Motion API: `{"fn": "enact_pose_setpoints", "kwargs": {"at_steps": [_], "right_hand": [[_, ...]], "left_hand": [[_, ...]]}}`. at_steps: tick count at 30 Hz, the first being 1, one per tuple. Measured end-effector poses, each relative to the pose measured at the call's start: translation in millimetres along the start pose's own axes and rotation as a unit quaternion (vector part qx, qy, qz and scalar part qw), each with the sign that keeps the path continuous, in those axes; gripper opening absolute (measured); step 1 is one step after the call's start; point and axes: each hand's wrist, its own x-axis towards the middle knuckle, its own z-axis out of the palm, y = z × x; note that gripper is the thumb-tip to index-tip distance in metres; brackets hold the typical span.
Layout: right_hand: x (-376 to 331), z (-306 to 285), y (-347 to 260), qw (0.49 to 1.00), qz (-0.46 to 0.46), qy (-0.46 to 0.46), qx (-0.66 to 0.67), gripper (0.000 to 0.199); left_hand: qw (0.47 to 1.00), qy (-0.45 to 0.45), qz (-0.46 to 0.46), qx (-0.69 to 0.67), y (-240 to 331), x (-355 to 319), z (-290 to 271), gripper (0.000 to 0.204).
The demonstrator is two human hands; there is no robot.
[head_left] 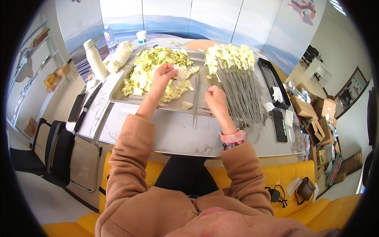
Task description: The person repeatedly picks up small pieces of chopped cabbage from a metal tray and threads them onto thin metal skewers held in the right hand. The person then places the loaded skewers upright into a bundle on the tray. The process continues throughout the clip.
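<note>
- Left hand (162,79): thumb and fingers drawn together above the tray, a pale leaf piece right at the tips; I cannot tell whether it is gripped.
- Right hand (216,99): fingers curled closed at the tray's near edge; whether a skewer sits inside, I cannot tell.
- Between the hands, a few loose skewers (196,98) lie across the near rim.
- Metal tray (134,101): chopped cabbage (146,75) heaped on its left side, under and beyond the left hand.
- Right of the right hand: a thick fan of skewers (241,94), far ends loaded with cabbage, near ends past the rim.
- Farther right on the marble-look table (177,130): long black box (282,105) and dark phone (279,125).
- Far left: knife (87,108), white bottle (95,60), clear bottle (109,38), paper cup (141,36).
- Yellow seat (272,173) behind the person; cardboard boxes (306,108) piled beyond the table's right end.
</note>
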Motion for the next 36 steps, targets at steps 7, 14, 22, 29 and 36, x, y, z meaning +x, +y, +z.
{"fn": "enact_pose_setpoints", "kwargs": {"at_steps": [7,14,22,29,36], "right_hand": [[-4,-3,-13,0.975,-0.002,-0.048,0.219,0.011],[-12,-17,-34,0.942,0.071,-0.101,0.311,0.014],[-11,-18,-31,0.931,0.082,-0.114,0.338,0.011],[-12,-17,-32,0.927,0.096,-0.106,0.348,0.013],[-13,-17,-30,0.929,0.09,-0.112,0.342,0.014]], "left_hand": [[0.984,0.026,-0.025,-0.176,4,0,-14,0.005],[0.983,0.052,-0.043,-0.17,5,-3,-18,0.004],[0.999,0.006,-0.035,-0.003,-1,-4,-22,0.013],[0.992,0.01,-0.002,0.124,-14,-1,-25,0.013],[0.992,0.061,-0.019,0.113,5,-7,-16,0.018]]}}
